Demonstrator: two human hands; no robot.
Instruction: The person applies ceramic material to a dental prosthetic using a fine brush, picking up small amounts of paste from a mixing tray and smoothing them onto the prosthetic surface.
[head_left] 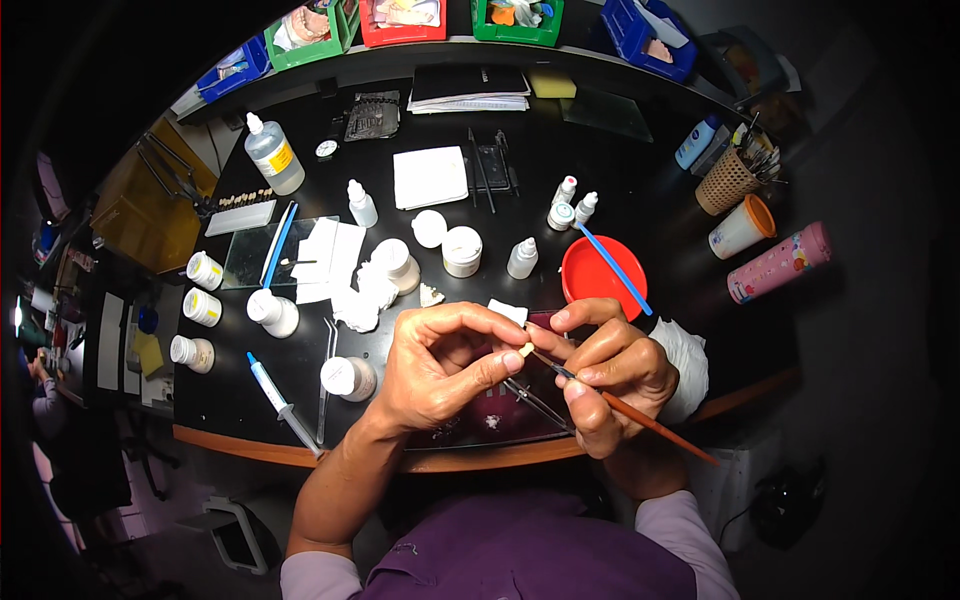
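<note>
Left hand (430, 375): my fingers pinch a small cream tooth-shaped piece (526, 350) above the black table (225, 385).
Right hand (628, 372): grasping a slim reddish-brown-handled brush (655, 427), tip near piece.
Step, judged: brushing it.
Next need: light, steady strokes.

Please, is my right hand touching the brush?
Touching. The head view shows the thumb and fingers of the right hand closed on the brush, whose brown handle extends beyond them.
</note>
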